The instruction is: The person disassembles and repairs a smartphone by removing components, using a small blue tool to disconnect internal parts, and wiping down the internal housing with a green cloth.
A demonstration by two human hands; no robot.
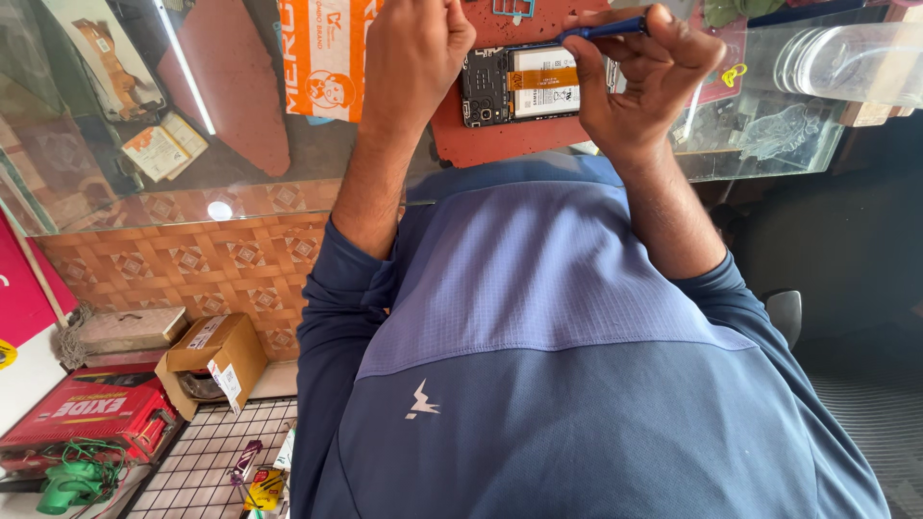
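- An orange packet (325,58) is lying near the glass counter's (240,173) far edge.
- A small booklet (165,146) is showing under the glass.
- A cardboard box (213,363) is sitting at the counter's foot.
- A red box (82,415) is sitting beside it.

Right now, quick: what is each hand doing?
Left hand: closed in a loose fist beside the opened phone; holding anything cannot be told.
Right hand: closed on a blue screwdriver.
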